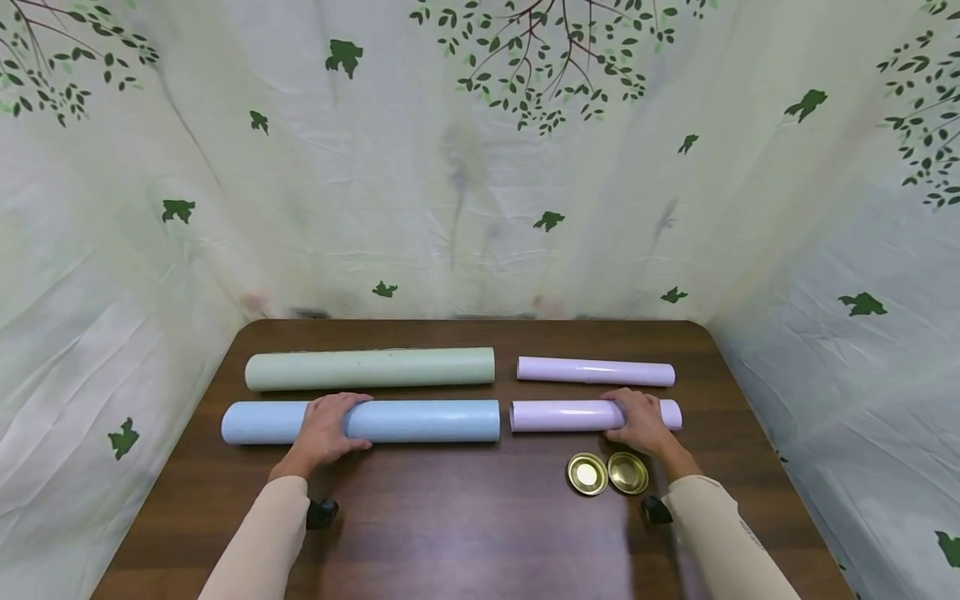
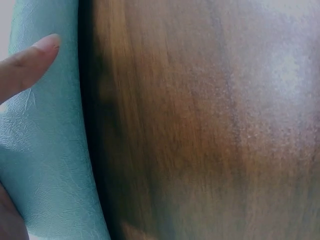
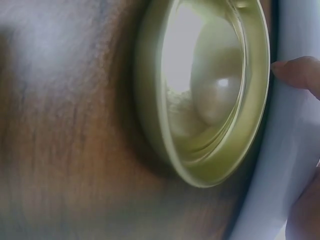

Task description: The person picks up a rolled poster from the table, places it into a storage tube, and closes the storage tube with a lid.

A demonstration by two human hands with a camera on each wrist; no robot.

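A long light-blue roll (image 1: pixel 431 422) lies crosswise on the table, and my left hand (image 1: pixel 326 429) grips it from above. The thumb (image 2: pixel 37 60) lies along its near side in the left wrist view. My right hand (image 1: pixel 641 423) spans a shorter, glossy lilac roll (image 1: pixel 558 416), with the thumb on the near side and the fingers over the top. Just in front of that hand sit two small round gold-coloured metal dishes, a left dish (image 1: pixel 587 474) and a right dish (image 1: pixel 627 473). The right wrist view shows the shallow hollow of one dish (image 3: pixel 217 100) close up.
Behind the blue roll lies a pale green roll (image 1: pixel 371 369), and behind the held lilac one a thinner lilac roll (image 1: pixel 596 372). The brown wooden table (image 1: pixel 465 533) meets a white leaf-patterned cloth (image 1: pixel 420 183) at its back and sides.
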